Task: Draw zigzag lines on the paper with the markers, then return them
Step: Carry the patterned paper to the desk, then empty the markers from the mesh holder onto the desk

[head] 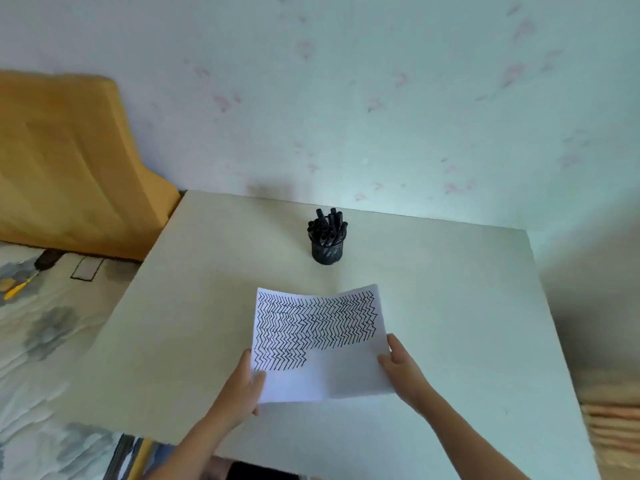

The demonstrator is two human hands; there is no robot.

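Paper [320,341], bowed, sits pinched at both near corners by my left hand [242,386] and right hand [401,368]; uneven pull could crease it or smear ink.

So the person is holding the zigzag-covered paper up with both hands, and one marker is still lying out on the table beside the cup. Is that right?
Not quite. The head view shows no marker lying on the table; the markers all stand in the black cup. The rest holds: the left hand and the right hand hold the zigzag-covered paper by its side edges.
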